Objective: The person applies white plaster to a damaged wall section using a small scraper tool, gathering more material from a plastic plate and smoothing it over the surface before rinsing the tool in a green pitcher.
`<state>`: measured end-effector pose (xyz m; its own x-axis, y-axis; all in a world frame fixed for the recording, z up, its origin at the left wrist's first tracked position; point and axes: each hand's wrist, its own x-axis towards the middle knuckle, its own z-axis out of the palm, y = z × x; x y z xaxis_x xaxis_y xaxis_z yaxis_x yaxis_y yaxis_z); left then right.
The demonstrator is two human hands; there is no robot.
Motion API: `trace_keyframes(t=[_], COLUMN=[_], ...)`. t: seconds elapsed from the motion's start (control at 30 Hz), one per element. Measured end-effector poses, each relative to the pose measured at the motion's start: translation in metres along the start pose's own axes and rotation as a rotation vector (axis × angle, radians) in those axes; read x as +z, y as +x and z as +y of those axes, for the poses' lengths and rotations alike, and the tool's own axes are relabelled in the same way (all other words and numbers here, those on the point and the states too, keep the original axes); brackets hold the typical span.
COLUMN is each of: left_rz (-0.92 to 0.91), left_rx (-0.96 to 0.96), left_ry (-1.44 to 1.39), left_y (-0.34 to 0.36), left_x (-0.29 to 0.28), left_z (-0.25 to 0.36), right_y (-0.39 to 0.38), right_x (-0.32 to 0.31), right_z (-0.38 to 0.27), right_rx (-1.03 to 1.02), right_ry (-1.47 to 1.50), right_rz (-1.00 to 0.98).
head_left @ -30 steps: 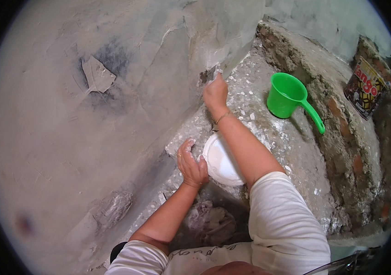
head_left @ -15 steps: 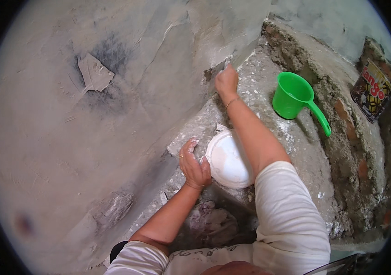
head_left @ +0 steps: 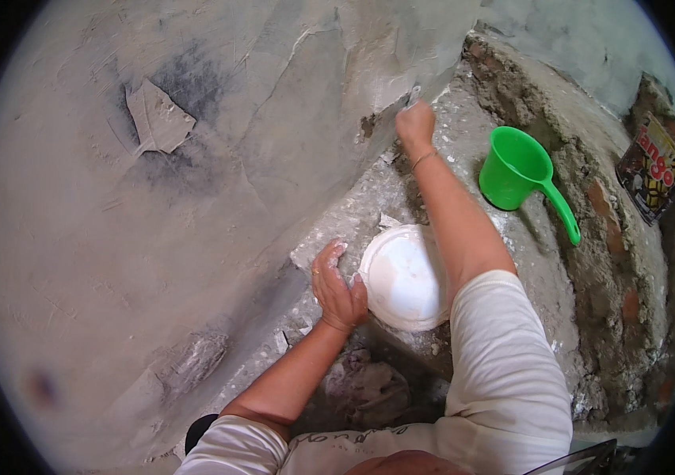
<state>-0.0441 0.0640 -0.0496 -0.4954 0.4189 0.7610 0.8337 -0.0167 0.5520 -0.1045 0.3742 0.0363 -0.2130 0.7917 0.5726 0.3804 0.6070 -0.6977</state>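
Note:
My right hand (head_left: 416,127) reaches far out to the foot of the grey plastered wall, closed in a fist. From its top pokes a small greyish tip, too small to name, near a chipped dark patch (head_left: 368,124) in the plaster. Close in, my left hand (head_left: 337,283) is curved with thumb and fingers apart, white residue on the fingertips. Its thumb side is right by the rim of a round white dish (head_left: 409,289) with a pale coating; whether they touch I cannot tell. My right forearm covers part of that dish.
A green plastic dipper (head_left: 504,186) with a long handle stands on the rough ledge to the right. Beyond it rises broken masonry (head_left: 591,214), with a printed packet (head_left: 652,170) at far right. Upper left, a loose flake (head_left: 157,119) sits against the wall.
My right fist has moved slightly right along the wall's foot, past the chipped patch. The view has shifted a little. My left hand keeps its place by the dish.

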Motion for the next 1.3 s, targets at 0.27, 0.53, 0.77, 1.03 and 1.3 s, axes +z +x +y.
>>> trace_keyframes(t=[0.27,0.53,0.77,1.03,1.3], left_rz=[0.018,0.006,-0.002,0.006,0.016], left_rx=[-0.037,-0.004,0.005,-0.004,-0.001], left_ry=[0.021,0.005,0.021,0.0,-0.023], left_y=[-0.004,-0.002,0.0,-0.001,-0.002], left_x=[-0.012,-0.003,-0.012,-0.006,-0.003], left_z=[-0.006,-0.004,-0.005,-0.004,-0.002], right_y=[-0.049,0.028,-0.03,0.043,0.057], right_x=[0.001,-0.006,0.002,-0.004,0.011], right_z=[-0.014,0.018,-0.023,0.021,0.035], right_rx=[-0.15,-0.065,-0.243,-0.068,-0.276], right_ry=[0.135,-0.165,0.077,-0.118,-0.366], right_rz=[-0.074,-0.111,0.106,-0.075,-0.087])
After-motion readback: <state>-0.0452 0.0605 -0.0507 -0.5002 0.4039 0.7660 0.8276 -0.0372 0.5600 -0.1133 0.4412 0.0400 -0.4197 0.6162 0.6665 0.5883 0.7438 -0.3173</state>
